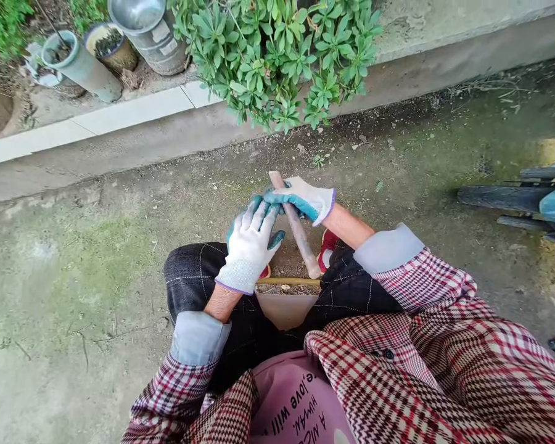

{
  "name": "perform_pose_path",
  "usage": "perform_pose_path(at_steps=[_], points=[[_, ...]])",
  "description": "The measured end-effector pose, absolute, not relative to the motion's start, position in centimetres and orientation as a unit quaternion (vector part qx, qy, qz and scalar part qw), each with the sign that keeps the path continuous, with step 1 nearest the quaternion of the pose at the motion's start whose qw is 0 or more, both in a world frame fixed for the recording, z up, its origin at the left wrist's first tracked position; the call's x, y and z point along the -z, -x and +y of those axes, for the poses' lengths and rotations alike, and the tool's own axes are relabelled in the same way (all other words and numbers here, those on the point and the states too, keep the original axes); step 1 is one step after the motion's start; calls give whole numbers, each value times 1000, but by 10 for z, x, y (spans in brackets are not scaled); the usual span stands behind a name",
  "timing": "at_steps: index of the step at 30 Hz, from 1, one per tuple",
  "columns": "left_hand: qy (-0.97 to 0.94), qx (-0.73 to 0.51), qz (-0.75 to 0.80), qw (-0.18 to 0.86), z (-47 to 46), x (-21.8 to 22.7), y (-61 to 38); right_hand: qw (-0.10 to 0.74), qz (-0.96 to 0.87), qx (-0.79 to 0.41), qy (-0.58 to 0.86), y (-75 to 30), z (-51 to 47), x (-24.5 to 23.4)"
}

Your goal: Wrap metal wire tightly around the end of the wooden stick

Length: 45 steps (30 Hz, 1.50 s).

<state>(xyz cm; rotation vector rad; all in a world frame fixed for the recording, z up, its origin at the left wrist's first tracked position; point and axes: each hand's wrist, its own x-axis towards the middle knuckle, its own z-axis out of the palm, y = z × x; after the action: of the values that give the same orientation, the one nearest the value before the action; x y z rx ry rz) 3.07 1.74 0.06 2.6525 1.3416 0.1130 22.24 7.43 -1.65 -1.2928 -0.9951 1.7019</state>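
My right hand [305,198], in a white glove with a teal palm, is closed around the upper end of a wooden handle [301,242]. The handle slants down between my knees towards a thin yellow rim [287,281]. My left hand [250,246] wears the same kind of glove. Its fingers are stretched out and rest against the right hand's fingertips and the handle, holding nothing. I sit low in dark checked trousers and a red plaid jacket, with red shoes [328,243] just beyond the handle's lower end.
A leafy green plant [282,61] hangs over a concrete kerb [134,111] ahead. Pots [81,65] and a metal bucket [148,31] stand behind the kerb at the upper left. Part of a dark vehicle [531,198] sits at the right edge. Mossy concrete ground [74,259] surrounds me.
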Motion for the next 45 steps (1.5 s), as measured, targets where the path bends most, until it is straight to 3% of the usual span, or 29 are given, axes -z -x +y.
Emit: perform_pose_path(at_steps=[13, 16, 19, 23, 31, 37, 45], points=[[-878, -50, 469, 83, -11, -8, -20, 400, -383, -644, 528, -209, 54, 1], [-848, -136, 479, 185, -16, -5, -18, 402, -405, -626, 531, -212, 48, -3], [-707, -297, 509, 391, -14, 4, -17, 402, -439, -599, 535, -214, 43, -6], [-496, -415, 525, 553, -8, 12, -19, 332, -554, -530, 549, -212, 35, -5], [-313, -503, 585, 553, -10, 12, -29, 294, -607, -495, 547, -194, 19, 0], [-357, -514, 597, 502, -1, 21, -25, 291, -611, -523, 517, -193, 12, -5], [-400, -476, 554, 554, -9, 25, -18, 287, -592, -563, 501, -195, 14, -11]])
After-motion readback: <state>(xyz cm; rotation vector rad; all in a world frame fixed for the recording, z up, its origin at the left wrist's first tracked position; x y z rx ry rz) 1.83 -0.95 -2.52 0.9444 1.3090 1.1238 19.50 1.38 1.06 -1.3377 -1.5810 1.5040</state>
